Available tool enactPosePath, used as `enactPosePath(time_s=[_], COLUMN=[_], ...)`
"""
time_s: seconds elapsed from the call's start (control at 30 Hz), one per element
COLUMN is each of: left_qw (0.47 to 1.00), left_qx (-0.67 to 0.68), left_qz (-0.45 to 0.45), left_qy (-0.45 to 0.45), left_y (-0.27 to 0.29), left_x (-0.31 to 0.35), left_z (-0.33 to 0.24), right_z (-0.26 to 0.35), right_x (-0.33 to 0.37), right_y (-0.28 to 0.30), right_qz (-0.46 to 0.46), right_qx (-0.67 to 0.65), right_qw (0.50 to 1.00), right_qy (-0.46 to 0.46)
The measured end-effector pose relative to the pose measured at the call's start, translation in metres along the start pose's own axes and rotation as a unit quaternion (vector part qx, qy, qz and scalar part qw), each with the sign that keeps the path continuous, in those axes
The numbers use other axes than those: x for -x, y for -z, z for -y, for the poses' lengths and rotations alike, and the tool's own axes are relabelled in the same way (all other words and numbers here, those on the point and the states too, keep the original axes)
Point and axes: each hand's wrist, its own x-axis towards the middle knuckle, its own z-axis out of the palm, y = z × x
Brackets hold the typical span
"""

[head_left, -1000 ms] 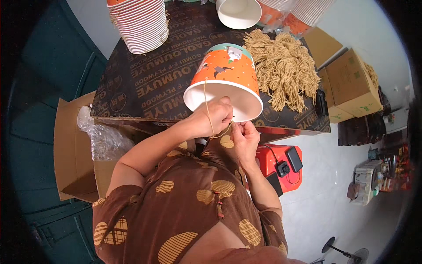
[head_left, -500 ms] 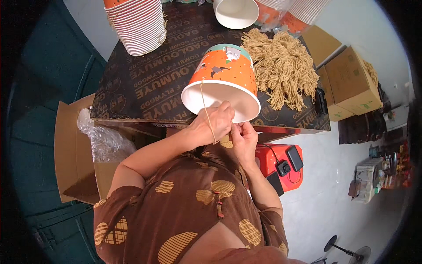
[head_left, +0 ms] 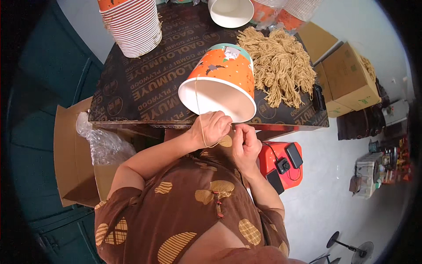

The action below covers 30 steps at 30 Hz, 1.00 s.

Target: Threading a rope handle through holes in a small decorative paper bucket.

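Observation:
An orange paper bucket [head_left: 222, 66] with bat pictures and a green base lies tipped over, its white mouth toward me. From the left of its rim a thin tan cord [head_left: 198, 103] runs down across my left wrist and loops back under that hand. My left hand [head_left: 212, 128] is closed, fingertips pinching the cord beside the lower rim. Close on its right, my right hand [head_left: 246, 143] is also closed in a pinch at the cord's end. The cord between the fingertips is mostly hidden.
A heap of tan cords [head_left: 281, 66] lies right of the bucket on the dark plywood table [head_left: 154, 83]. A bucket stack [head_left: 134, 28] stands at far left, a white-mouthed bucket [head_left: 231, 12] at the back. Below are an open carton [head_left: 72, 154] and a red stool [head_left: 292, 176] holding devices.
Both hands have drawn down a little from the bucket's rim, and the right fingertips have moved slightly apart from the left. The whole view has shifted slightly.

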Motion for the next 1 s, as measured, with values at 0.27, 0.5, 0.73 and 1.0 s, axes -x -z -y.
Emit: enactPosePath(time_s=[0.27, 0.5, 0.73, 1.0], left_qw=[0.999, 0.999, 0.994, 0.996], left_qx=[0.000, -0.017, 0.059, 0.063], left_qz=[-0.044, -0.025, -0.022, -0.015], left_qy=[-0.022, 0.017, 0.090, 0.065], left_y=[-0.006, -0.007, 0.000, -0.004], left_x=[-0.001, -0.006, -0.016, -0.011], left_z=[-0.002, -0.002, -0.004, -0.002], right_z=[-0.006, -0.012, -0.019, -0.014], right_x=[-0.009, -0.015, -0.014, -0.012], right_y=[-0.003, 0.004, 0.004, 0.001], right_qz=[-0.010, -0.009, 0.028, -0.012], right_qx=[0.069, 0.023, -0.023, -0.012], right_qw=[0.995, 0.999, 0.993, 0.999], right_qy=[0.065, -0.025, -0.114, -0.049])
